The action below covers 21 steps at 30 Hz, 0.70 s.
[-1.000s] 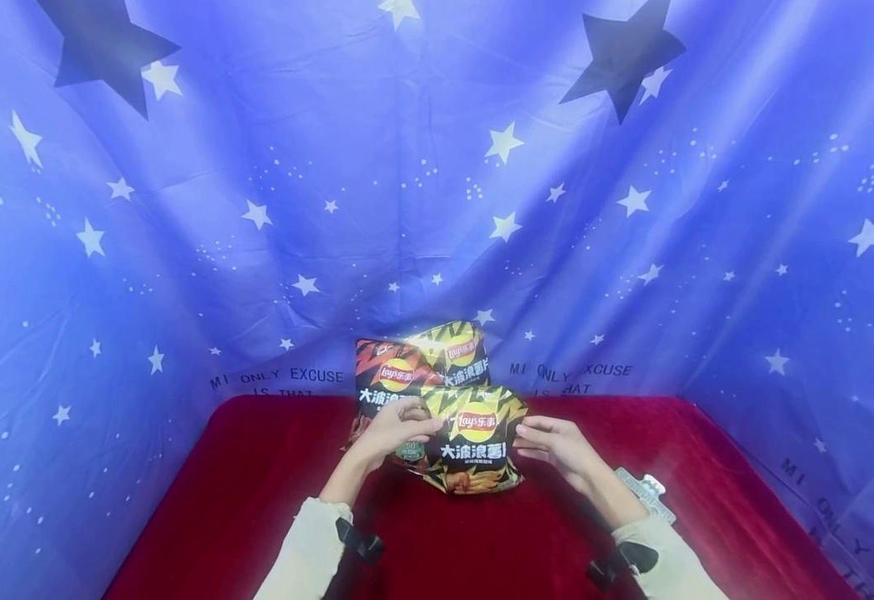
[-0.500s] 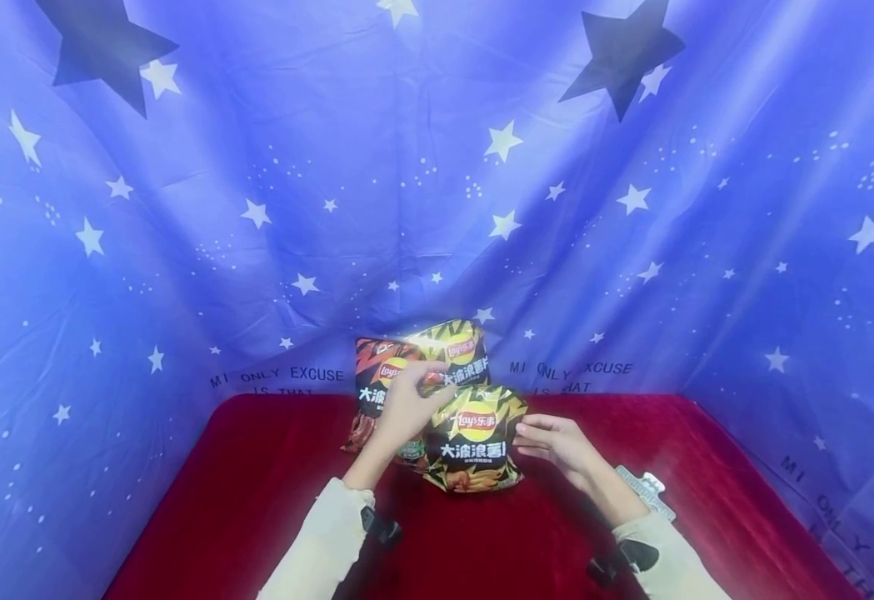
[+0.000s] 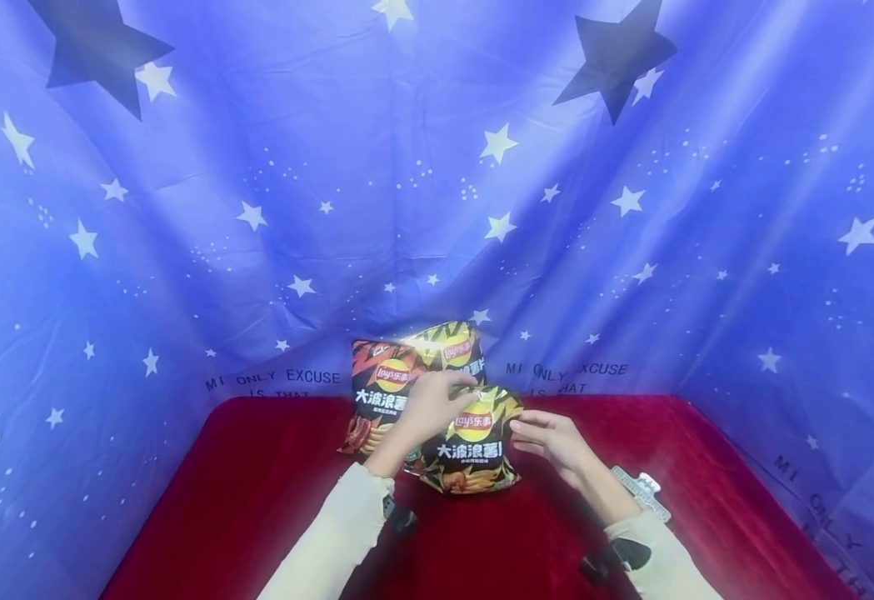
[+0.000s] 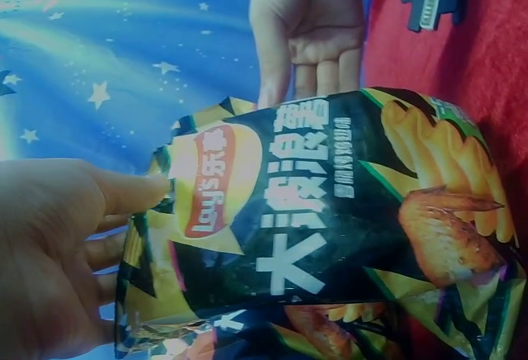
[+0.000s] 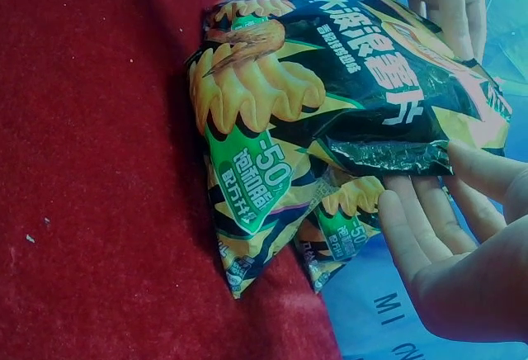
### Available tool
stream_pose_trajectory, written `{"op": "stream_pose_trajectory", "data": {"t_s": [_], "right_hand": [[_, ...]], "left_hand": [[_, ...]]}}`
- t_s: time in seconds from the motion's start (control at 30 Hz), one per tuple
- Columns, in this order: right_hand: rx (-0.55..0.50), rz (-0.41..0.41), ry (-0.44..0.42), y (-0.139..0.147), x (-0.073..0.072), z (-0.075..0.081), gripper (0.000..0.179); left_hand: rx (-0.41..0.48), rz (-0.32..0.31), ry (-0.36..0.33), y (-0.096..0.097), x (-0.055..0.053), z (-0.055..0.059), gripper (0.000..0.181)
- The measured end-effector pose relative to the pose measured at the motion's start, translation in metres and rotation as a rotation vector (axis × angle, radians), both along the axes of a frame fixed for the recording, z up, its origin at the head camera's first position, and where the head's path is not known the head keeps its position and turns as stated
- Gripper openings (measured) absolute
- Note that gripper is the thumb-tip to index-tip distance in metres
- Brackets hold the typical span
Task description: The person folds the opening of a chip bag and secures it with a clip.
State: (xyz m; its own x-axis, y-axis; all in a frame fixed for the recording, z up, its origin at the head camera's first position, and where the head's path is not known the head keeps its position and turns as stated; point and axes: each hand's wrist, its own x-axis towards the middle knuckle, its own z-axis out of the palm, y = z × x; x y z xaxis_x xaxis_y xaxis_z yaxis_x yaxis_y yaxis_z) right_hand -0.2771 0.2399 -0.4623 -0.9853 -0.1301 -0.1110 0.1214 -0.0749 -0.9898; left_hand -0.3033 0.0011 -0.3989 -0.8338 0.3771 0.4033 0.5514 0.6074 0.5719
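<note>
A black and yellow Lay's chip bag stands upright in front, with a chicken wing and ridged chips printed on it. My left hand pinches its top edge, the thumb on the front and the other fingers behind. At its right side edge, my right hand holds the bag between the thumb and fingers partly hidden behind it. Just behind to the left is a red and black Lay's chip bag, partly covered by my left hand. Another yellow and black chip bag stands at the back.
Dark red cloth covers the table. A pale grey flat object with a clip-like tab lies beside my right forearm, partly hidden by it. A blue star-printed curtain hangs behind and at both sides.
My left hand has left the front bag's left side, risen past the red bag and come right to the front bag's top edge. My right hand has stayed at the right edge.
</note>
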Motion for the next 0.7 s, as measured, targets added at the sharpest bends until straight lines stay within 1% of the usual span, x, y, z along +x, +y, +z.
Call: {"op": "stream_pose_trajectory", "data": {"t_s": [0.07, 0.13, 0.27, 0.37, 0.5, 0.7], "right_hand": [[0.002, -0.018, -0.001, -0.0016, -0.0005, -0.0002, 0.037], [0.002, -0.031, -0.002, -0.0026, -0.0005, -0.0006, 0.035], [-0.003, -0.055, 0.009, -0.0037, 0.0002, -0.0008, 0.019], [-0.014, -0.069, 0.021, -0.0040, 0.0009, 0.0004, 0.013], [-0.027, -0.077, 0.033, -0.0037, 0.0013, 0.0016, 0.013], [-0.010, -0.071, 0.043, -0.0022, 0.0027, 0.0037, 0.014]], "left_hand": [[-0.027, 0.023, 0.017, 0.0014, -0.0007, -0.0011, 0.025], [-0.028, 0.045, 0.026, 0.0022, -0.0006, -0.0019, 0.022], [0.000, 0.069, 0.022, 0.0027, 0.0012, -0.0013, 0.017], [0.013, 0.075, 0.028, 0.0021, 0.0006, -0.0012, 0.015], [0.019, 0.074, 0.025, 0.0002, -0.0018, -0.0003, 0.013], [0.010, 0.059, 0.015, -0.0020, -0.0022, 0.0041, 0.013]]}}
